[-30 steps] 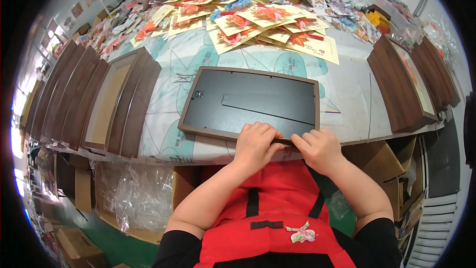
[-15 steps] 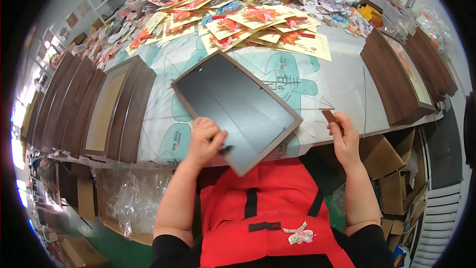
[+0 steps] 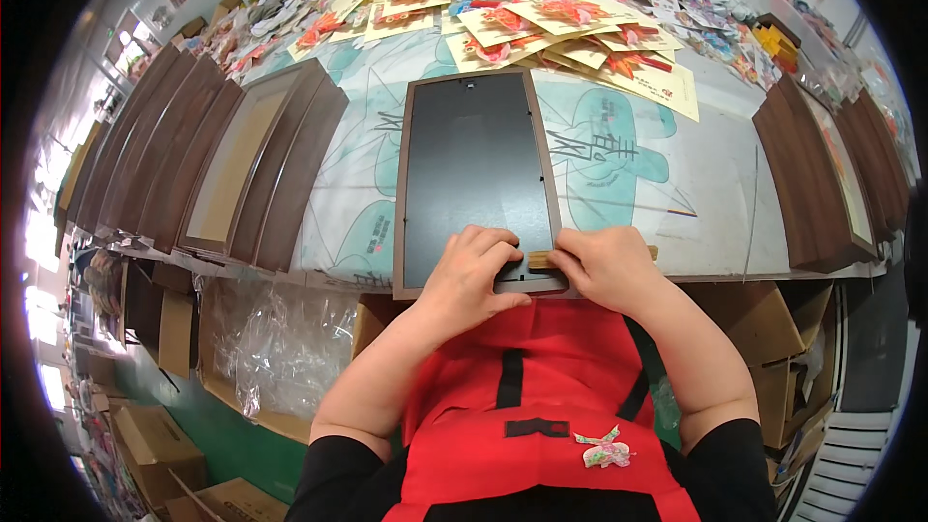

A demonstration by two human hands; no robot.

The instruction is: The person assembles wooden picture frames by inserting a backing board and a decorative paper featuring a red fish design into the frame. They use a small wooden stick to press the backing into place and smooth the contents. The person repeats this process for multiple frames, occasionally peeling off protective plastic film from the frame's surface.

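The frame (image 3: 474, 155) seems steadied by the loosely spread left hand (image 3: 469, 274), a stick (image 3: 538, 259) being pinched over its edge by the right hand (image 3: 614, 266).

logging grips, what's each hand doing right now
Left hand: bent over the picture frame; whether it grips anything cannot be told.
Right hand: closed, holding a brown stick.

By the look of it, I'm in a workshop. Brown frames (image 3: 184, 159) stand in rows on both sides of the surface (image 3: 720, 208), and a picture frame (image 3: 471, 169) lies back-up at the near edge. Beyond it spreads a heap of cream cards (image 3: 667, 87) with orange-red designs. Clear plastic film (image 3: 275, 348) sits in a carton (image 3: 369, 319) underneath, cardboard boxes (image 3: 155, 435) crowd the green floor (image 3: 227, 445), and the person wears a red apron (image 3: 464, 464).
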